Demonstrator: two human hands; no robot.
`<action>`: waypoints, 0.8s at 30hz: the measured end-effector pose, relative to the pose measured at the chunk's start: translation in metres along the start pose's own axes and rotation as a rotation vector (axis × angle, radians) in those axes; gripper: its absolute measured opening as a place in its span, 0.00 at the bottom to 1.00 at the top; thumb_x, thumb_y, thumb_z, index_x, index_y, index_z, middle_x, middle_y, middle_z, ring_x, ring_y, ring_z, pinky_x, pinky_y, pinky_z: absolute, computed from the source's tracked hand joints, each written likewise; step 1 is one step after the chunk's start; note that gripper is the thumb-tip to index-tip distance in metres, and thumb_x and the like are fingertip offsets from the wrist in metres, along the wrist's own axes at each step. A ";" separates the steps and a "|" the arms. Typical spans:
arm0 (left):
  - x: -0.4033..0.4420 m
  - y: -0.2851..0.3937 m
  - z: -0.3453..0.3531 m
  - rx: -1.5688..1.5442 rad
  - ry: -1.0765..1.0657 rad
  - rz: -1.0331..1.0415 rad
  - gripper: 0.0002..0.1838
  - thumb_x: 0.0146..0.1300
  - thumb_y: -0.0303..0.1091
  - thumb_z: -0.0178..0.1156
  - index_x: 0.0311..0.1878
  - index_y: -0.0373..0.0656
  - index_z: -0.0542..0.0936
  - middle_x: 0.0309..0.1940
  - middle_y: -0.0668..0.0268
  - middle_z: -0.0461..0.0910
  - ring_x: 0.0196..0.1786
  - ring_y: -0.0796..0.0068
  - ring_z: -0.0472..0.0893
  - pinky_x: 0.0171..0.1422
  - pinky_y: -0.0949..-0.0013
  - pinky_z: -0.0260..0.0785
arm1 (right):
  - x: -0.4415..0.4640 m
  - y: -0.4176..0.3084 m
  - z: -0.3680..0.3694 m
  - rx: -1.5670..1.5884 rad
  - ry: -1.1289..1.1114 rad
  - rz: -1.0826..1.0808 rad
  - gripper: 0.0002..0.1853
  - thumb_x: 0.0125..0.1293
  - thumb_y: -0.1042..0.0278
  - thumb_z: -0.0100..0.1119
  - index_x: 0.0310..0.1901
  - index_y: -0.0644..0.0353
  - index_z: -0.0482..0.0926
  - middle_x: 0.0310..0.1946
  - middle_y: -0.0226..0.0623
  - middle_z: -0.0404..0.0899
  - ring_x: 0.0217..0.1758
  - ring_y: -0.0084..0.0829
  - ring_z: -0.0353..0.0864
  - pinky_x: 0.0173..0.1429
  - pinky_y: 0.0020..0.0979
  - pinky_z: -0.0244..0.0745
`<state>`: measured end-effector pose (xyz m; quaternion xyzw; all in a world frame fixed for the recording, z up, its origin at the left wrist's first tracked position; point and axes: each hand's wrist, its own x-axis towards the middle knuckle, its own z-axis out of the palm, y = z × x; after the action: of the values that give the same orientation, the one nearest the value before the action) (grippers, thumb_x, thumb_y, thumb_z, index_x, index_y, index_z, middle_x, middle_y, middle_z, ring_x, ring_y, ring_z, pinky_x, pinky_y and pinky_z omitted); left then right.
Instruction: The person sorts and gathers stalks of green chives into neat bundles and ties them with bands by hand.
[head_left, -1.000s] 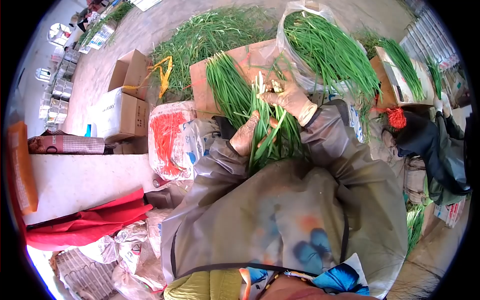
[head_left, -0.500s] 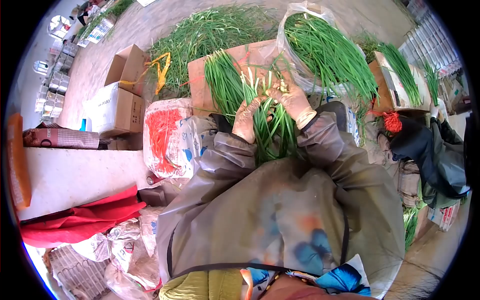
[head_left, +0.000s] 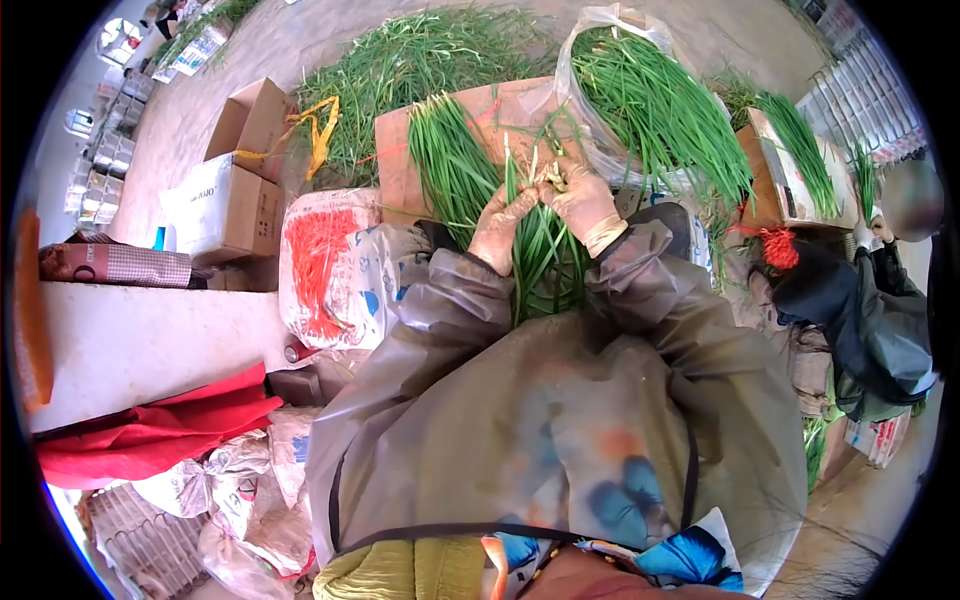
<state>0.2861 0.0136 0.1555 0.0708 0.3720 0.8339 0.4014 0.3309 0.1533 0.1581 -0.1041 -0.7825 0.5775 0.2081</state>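
One loose heap (head_left: 410,75): green stalks, tangled, on the floor (head_left: 250,55) beyond the far edge of the board (head_left: 520,105).
Clear bag (head_left: 600,16): off the board's far right corner, holding long stalks (head_left: 650,110), leaves trailing out toward the person.
Board: brown, in front of the person, bare patches near its far edge.
Laid bundle (head_left: 440,150): on the board's left half, pale ends by the far edge, leaves running to the near edge.
Held bunch (head_left: 545,265): between both hands at the board's near edge, pale ends up, leaves hanging down to the apron (head_left: 560,430).
Red strands (head_left: 322,260): on a white sack (head_left: 368,275), off the board's near left corner.
Left hand (head_left: 503,225): gloved, closed around the bunch's left side.
Right hand (head_left: 583,205): gloved, fingertips pinched at the pale ends, almost meeting the left.
Handling: my read is light, floppy leaves, firmer near the pale ends; probably slick if damp, easy to bruise.
Hold point: just below the pale ends, light squeeze; leaf tips likely fold.
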 end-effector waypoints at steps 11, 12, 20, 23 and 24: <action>0.032 -0.015 -0.037 0.335 0.236 0.004 0.10 0.60 0.35 0.57 0.42 0.45 0.71 0.32 0.68 0.78 0.17 0.81 0.69 0.19 0.79 0.59 | 0.025 -0.030 -0.107 -0.033 0.182 -0.074 0.03 0.60 0.75 0.56 0.35 0.61 0.73 0.32 0.31 0.76 0.35 0.22 0.72 0.42 0.23 0.68; 0.036 -0.015 -0.035 0.347 0.218 0.021 0.10 0.61 0.35 0.56 0.43 0.45 0.71 0.32 0.68 0.78 0.17 0.82 0.69 0.18 0.80 0.59 | 0.028 -0.026 -0.114 0.071 0.164 -0.141 0.03 0.60 0.75 0.56 0.35 0.60 0.73 0.32 0.31 0.76 0.35 0.21 0.72 0.42 0.23 0.68; 0.019 0.000 0.015 0.292 -0.167 0.138 0.13 0.65 0.31 0.50 0.52 0.42 0.70 0.29 0.68 0.76 0.24 0.83 0.71 0.21 0.82 0.61 | -0.031 -0.089 -0.087 0.648 0.072 0.256 0.10 0.56 0.67 0.63 0.38 0.58 0.74 0.33 0.28 0.77 0.33 0.20 0.73 0.41 0.22 0.69; 0.009 -0.010 0.014 0.380 -0.208 0.113 0.10 0.64 0.32 0.52 0.47 0.40 0.71 0.28 0.68 0.76 0.25 0.79 0.72 0.29 0.78 0.65 | -0.036 -0.079 -0.064 0.881 0.037 0.281 0.10 0.55 0.68 0.62 0.37 0.59 0.74 0.32 0.32 0.77 0.32 0.24 0.75 0.40 0.24 0.71; 0.005 -0.016 0.018 0.276 -0.199 0.121 0.11 0.64 0.31 0.52 0.48 0.40 0.71 0.30 0.69 0.76 0.30 0.79 0.73 0.35 0.77 0.67 | -0.036 -0.083 -0.059 0.949 -0.015 0.306 0.10 0.55 0.67 0.62 0.37 0.59 0.74 0.33 0.31 0.77 0.38 0.22 0.74 0.47 0.24 0.69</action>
<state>0.2999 0.0334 0.1568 0.2298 0.4362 0.7866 0.3717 0.3962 0.1638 0.2434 -0.1074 -0.4108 0.8945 0.1397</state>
